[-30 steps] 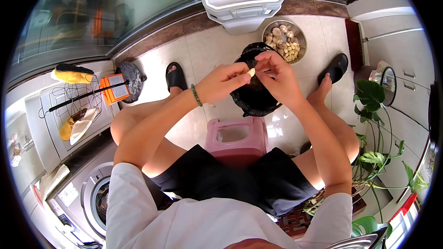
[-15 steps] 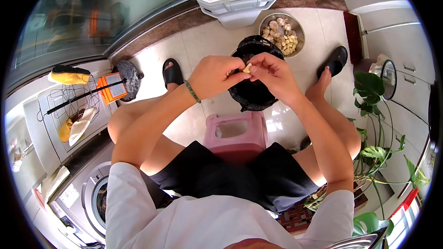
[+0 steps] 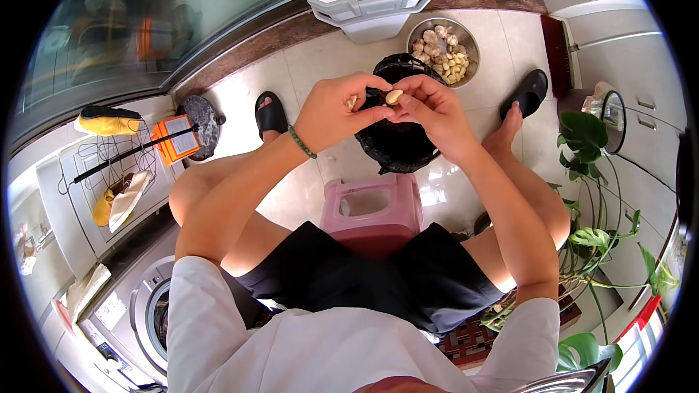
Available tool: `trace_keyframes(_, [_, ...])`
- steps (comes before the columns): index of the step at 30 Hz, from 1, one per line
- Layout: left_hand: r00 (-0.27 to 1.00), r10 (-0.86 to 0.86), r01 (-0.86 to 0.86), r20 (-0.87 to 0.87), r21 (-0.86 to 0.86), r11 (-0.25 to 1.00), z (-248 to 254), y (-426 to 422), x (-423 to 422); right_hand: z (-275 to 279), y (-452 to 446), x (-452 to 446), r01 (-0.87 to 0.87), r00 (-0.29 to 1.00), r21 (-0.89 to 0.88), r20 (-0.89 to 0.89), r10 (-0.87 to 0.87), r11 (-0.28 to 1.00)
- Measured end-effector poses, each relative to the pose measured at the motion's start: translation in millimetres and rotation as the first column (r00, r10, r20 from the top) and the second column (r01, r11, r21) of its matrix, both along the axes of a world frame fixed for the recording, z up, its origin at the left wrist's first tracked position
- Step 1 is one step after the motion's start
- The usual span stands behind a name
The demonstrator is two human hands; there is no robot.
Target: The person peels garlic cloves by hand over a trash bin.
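A pale garlic clove is pinched between the thumb and fingers of my right hand. My left hand is beside it, thumb and forefinger apart and close to the clove. In its curled lower fingers sits another piece of garlic, partly hidden. Both hands hover over a bin lined with a black bag. Just beyond it on the floor, a metal bowl contains whole garlic bulbs and peeled cloves.
A pink plastic stool stands between my legs. Past the bin is a grey-white container with a phone-like screen on top. A leafy plant grows at the right; a wire rack with shoes and a washing machine are left.
My left thumb and forefinger have spread apart, away from the clove. The clove now shows more fully in my right fingers.
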State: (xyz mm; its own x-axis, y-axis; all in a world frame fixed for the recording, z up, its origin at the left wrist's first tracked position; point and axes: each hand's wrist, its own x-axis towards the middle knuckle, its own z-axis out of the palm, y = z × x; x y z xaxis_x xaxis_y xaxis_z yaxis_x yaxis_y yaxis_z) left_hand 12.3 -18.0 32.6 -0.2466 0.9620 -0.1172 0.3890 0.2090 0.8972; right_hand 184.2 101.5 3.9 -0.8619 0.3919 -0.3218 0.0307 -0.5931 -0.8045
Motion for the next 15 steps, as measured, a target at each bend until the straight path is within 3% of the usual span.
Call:
trace_keyframes(3, [0.999,-0.020,0.020,-0.029,-0.010,1.000,-2.3,-0.4,2.0,-4.0,-2.1,0.3,-0.006,1.000,0.061,-0.001,0.006,0.998])
trace_keyframes(6, [1.000,0.012,-0.013,0.012,0.120,0.993,-7.7,-0.2,5.5,-6.8,-2.7,0.4,-0.003,1.000,0.107,0.008,0.003,0.994])
trace_keyframes(8, [0.988,0.067,-0.075,0.137,0.054,0.996,-9.2,-0.1,5.3,-6.2,-0.7,0.0,0.036,0.996,0.079,0.084,-0.043,0.996])
trace_keyframes(9, [0.988,0.066,-0.074,0.138,0.055,0.996,-12.2,-0.5,2.9,-6.8,1.1,0.0,0.037,0.995,0.080,0.085,-0.044,0.996])
trace_keyframes(11, [0.995,0.031,-0.021,0.097,-0.103,0.994,-21.6,-2.2,-3.7,-8.0,5.7,0.4,0.081,0.988,0.001,0.135,-0.081,0.997])
trace_keyframes(15, [0.990,-0.032,0.053,0.138,-0.152,0.987,-31.3,-3.1,0.0,-12.0,8.4,1.4,0.095,0.984,-0.035,0.158,-0.089,0.995])
